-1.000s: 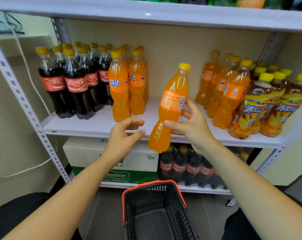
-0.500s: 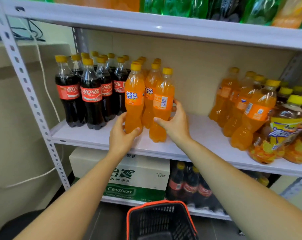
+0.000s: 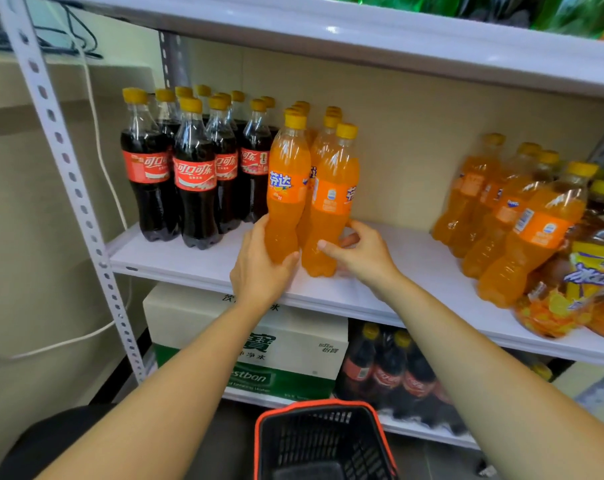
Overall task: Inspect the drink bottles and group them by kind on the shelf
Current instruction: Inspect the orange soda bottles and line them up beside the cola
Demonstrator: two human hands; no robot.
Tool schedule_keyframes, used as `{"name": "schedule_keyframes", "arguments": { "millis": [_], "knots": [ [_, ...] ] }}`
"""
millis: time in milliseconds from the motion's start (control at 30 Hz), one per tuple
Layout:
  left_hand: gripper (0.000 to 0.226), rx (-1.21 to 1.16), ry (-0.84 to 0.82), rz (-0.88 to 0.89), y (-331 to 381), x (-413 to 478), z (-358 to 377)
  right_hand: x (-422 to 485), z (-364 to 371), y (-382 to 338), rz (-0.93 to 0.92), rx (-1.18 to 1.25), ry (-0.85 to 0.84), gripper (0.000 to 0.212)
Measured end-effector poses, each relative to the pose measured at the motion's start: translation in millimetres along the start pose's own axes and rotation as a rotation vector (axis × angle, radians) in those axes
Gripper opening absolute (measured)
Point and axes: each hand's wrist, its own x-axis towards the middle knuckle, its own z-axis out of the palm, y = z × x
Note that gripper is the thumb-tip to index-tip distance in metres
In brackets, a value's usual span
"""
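On the white shelf [image 3: 414, 261] stand several cola bottles [image 3: 193, 174] at the left and a cluster of orange soda bottles beside them. My left hand [image 3: 262, 268] grips the lower part of the front-left orange bottle [image 3: 286, 181]. My right hand [image 3: 362, 254] holds the base of the orange bottle next to it [image 3: 333, 199], thumb in front and fingers behind; this bottle stands upright on the shelf. A second group of orange soda bottles [image 3: 535, 230] leans at the right, with yellow-labelled tea bottles [image 3: 598, 275] at the far right.
A black basket with an orange rim [image 3: 324, 441] sits on the floor below my arms. The lower shelf holds a water carton [image 3: 293, 344] and more cola bottles [image 3: 390, 375]. Green bottles [image 3: 570, 12] lie on the top shelf. A perforated grey upright [image 3: 72, 188] frames the left side.
My right hand carried the orange bottle from mid-air leftward and set it on the shelf against the orange cluster. My left hand reached in and took hold of the neighbouring orange bottle.
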Motion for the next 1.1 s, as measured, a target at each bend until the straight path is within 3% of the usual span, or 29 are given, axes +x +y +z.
{"name": "schedule_keyframes", "arguments": {
  "millis": [167,567,833,933,1000,1100],
  "knots": [
    [0.083,-0.018,-0.022,0.003,-2,1,-3,-5,5,4,0.022,0.049,-0.079,0.037],
    [0.093,-0.139,-0.145,0.043,-10,1,-9,-3,26,12,0.011,0.018,0.135,0.050],
    [0.087,-0.139,-0.127,0.039,-13,3,-7,-2,24,13,0.016,0.012,0.061,0.050],
    [0.085,-0.115,-0.123,0.072,-6,-1,-6,-13,9,11,0.050,0.046,-0.015,0.066],
    [0.085,-0.056,-0.063,0.104,-1,-12,-4,-26,-9,15,0.060,0.031,0.048,0.073],
    [0.078,0.057,0.026,0.171,9,-35,0,-57,-46,28,0.047,-0.009,0.318,0.059]
  ]
}}
